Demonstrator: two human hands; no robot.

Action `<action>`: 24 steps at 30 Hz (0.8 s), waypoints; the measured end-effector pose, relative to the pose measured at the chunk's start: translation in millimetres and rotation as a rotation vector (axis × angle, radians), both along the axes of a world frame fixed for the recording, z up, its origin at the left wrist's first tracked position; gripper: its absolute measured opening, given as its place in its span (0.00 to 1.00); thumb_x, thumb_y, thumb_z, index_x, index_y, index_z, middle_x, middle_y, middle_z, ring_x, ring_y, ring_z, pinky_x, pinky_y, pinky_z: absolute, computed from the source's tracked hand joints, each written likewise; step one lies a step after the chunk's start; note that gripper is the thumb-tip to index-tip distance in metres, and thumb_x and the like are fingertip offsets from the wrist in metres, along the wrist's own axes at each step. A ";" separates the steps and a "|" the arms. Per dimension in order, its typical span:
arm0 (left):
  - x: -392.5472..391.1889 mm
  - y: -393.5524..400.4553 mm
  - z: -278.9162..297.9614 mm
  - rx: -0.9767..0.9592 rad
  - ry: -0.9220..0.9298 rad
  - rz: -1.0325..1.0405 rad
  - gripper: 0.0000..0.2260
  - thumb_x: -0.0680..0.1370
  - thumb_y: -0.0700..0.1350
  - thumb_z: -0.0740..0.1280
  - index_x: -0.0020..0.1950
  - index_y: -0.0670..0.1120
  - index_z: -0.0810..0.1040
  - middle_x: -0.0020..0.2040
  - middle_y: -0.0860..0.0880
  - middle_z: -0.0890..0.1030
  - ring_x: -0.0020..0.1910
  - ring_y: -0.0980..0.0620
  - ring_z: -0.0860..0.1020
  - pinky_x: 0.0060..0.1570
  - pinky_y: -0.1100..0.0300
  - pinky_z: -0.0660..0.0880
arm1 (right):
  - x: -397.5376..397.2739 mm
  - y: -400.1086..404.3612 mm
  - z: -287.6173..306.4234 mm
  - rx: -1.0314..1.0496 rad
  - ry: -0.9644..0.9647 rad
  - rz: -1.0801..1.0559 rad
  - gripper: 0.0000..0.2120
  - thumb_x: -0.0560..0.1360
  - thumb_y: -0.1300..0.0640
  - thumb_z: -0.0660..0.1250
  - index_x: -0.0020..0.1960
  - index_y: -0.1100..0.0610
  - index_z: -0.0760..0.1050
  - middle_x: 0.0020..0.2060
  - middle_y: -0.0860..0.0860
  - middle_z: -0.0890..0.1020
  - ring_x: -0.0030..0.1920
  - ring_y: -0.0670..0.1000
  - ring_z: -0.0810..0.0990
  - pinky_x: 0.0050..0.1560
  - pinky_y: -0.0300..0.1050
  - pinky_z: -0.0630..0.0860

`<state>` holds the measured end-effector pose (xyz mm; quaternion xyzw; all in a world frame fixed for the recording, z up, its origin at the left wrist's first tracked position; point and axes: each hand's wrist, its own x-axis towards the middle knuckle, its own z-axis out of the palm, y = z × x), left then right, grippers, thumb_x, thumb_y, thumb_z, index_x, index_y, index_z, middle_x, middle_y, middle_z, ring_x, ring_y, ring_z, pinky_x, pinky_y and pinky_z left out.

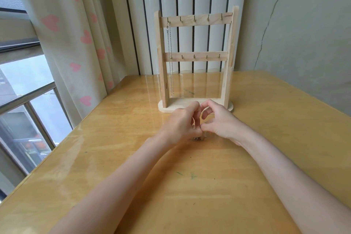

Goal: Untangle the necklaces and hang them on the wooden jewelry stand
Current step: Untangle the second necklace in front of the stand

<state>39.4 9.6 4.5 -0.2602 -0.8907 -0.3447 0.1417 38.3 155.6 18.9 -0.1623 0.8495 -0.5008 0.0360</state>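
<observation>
In the head view, a pale wooden jewelry stand (196,59) with two rows of small brass hooks stood upright at the far side of the glossy yellow wooden desk (266,157), close to the wall. One thin silver chain necklace (170,59) already hung from the leftmost upper hook, falling straight down almost to the base, so I judge that part of the task was done. In front of the stand, the left hand (180,123) and the right hand (220,121) met just above the desk, their fingers curled together and touching. They seemed to pinch something very fine between them, probably a chain being worked loose, held low so the slack could rest on the desk. A small dark tangled necklace (197,139) showed under the hands, mostly hidden. A cream curtain with pink hearts (76,43) hung at the left.
</observation>
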 end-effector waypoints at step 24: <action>0.6 -17.6 16.9 0.552 -0.585 -0.163 0.08 0.74 0.35 0.68 0.45 0.46 0.72 0.35 0.51 0.80 0.36 0.58 0.78 0.37 0.65 0.76 | 2.6 7.0 3.6 -0.537 -0.250 0.044 0.15 0.70 0.75 0.65 0.49 0.58 0.72 0.45 0.55 0.73 0.35 0.49 0.72 0.36 0.39 0.72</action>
